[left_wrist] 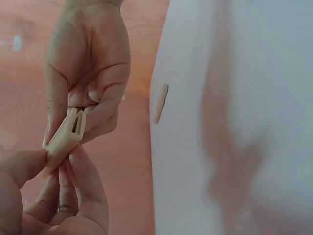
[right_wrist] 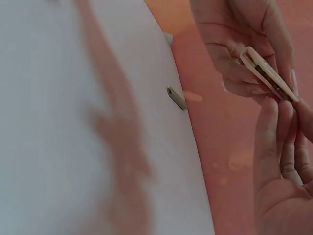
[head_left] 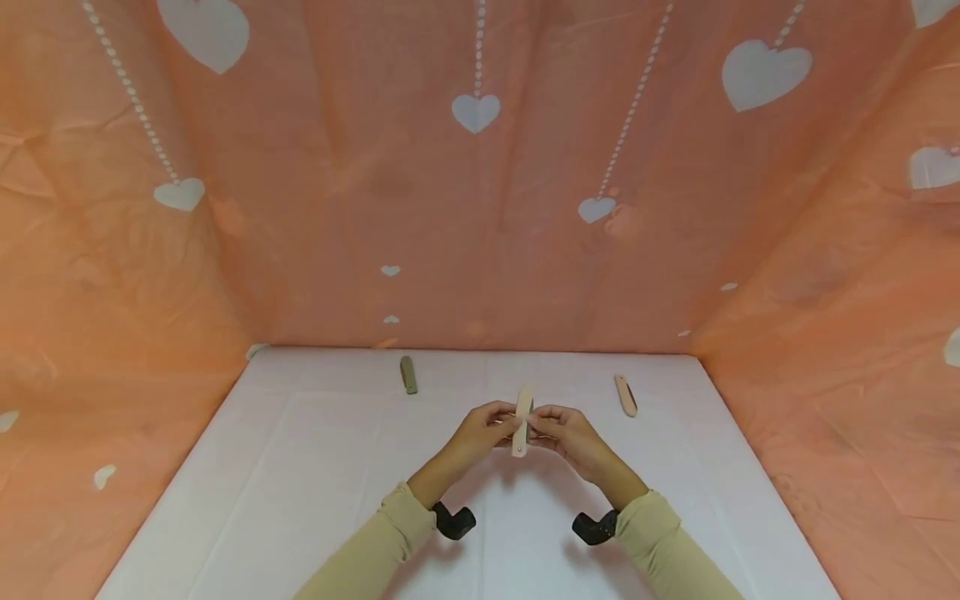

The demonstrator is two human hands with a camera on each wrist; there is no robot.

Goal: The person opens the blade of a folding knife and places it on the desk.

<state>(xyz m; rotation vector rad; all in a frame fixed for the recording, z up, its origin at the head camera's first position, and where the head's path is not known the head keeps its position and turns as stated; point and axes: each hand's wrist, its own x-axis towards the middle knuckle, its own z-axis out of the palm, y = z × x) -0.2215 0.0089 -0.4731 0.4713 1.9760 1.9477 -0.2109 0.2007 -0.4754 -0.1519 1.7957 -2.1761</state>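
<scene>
Both hands hold one pale beige folding knife upright over the middle of the white table, its blade folded into the handle. My left hand pinches it from the left with thumb and fingers. From the other side my right hand grips it the same way, thumb against the handle. A dark blade shows inside the slot of the knife in the right wrist view. The end of the knife points up between the fingers in the left wrist view.
At the back left of the table lies an olive green folding knife. Another beige folding knife lies to the back right. An orange cloth with white hearts hangs behind and along both sides.
</scene>
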